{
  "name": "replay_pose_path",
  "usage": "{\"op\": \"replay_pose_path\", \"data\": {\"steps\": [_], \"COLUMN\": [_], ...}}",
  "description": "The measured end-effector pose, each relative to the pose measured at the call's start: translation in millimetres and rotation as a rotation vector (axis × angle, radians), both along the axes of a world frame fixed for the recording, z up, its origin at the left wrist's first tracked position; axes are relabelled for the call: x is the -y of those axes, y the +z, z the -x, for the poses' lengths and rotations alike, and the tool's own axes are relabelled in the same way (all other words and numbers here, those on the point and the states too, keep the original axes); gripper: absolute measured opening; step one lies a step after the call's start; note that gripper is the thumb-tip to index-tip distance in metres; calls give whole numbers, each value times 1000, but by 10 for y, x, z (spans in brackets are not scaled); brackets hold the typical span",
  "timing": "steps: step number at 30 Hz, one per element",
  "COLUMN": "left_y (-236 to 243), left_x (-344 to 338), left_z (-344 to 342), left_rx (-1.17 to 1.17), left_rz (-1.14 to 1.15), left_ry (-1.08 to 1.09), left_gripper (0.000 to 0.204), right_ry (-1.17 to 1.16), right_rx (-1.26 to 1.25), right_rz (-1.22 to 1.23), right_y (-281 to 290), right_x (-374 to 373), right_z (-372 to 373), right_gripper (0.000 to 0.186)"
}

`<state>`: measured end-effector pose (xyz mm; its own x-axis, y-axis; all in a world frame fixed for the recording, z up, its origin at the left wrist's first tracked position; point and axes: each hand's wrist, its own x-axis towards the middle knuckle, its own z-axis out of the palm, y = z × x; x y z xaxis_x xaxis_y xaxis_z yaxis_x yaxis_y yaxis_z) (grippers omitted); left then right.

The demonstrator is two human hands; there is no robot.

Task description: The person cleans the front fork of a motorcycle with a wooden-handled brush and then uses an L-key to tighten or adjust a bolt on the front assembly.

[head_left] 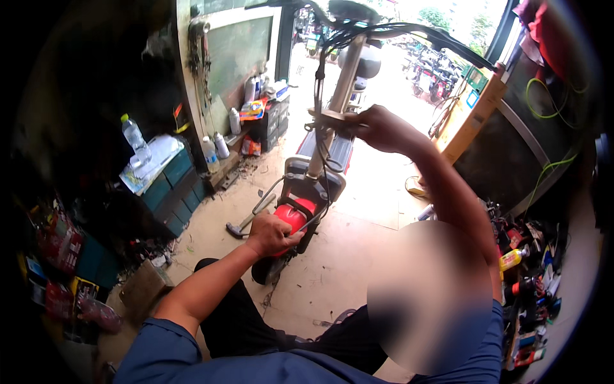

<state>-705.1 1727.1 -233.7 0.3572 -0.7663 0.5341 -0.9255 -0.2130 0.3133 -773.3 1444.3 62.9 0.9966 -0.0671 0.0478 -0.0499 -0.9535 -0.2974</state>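
In the head view, a scooter (pixel 346 75) stands upright on the pale floor (pixel 348 256), in front of the seated person, between the floor's left and right edges. The left hand (pixel 272 235) is closed beside the red front fender (pixel 294 214), just above the front wheel (pixel 265 272); what lies inside its fingers cannot be made out. The right hand (pixel 380 128) is raised and grips a flat part on the scooter's stem, below the handlebar (pixel 441 38), where black cables (pixel 318 77) hang. A hammer (pixel 243 225) lies on the floor just left of the fender.

Along the floor's left edge, a teal drawer cabinet (pixel 173 171) carries papers (pixel 157 160) and a clear bottle (pixel 135 137) with a yellow-green cap. White bottles (pixel 235 120) stand farther back by the wall. Toward the floor's far right corner leans a long tan box (pixel 470 121); along its right edge, clutter includes a yellow bottle (pixel 511 259). Parked two-wheelers (pixel 428 77) show outside the doorway. A blurred patch hides part of the person's right side.
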Motion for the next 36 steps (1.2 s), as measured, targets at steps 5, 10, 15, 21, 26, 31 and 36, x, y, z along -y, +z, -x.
{"op": "replay_pose_path", "data": {"steps": [5, 10, 15, 21, 26, 31, 36], "left_y": [76, -56, 86, -29, 167, 44, 81], "left_x": [255, 41, 271, 49, 270, 39, 252], "left_z": [79, 6, 103, 35, 154, 35, 141], "left_rx": [25, 14, 10, 28, 40, 38, 41], "left_rz": [37, 21, 82, 91, 54, -21, 62], "left_ry": [-88, 11, -81, 16, -67, -5, -42], "left_gripper": [55, 56, 54, 56, 51, 52, 57], "right_ry": [98, 215, 43, -129, 48, -122, -180], "right_rx": [105, 45, 126, -43, 305, 208, 345], "right_rz": [219, 239, 111, 119, 140, -99, 202], "right_y": [-242, 12, -367, -108, -597, -580, -759], "right_x": [263, 24, 306, -250, 258, -177, -83], "right_z": [-262, -193, -323, 138, -37, 182, 168], "right_gripper": [34, 36, 33, 39, 30, 39, 40]}}
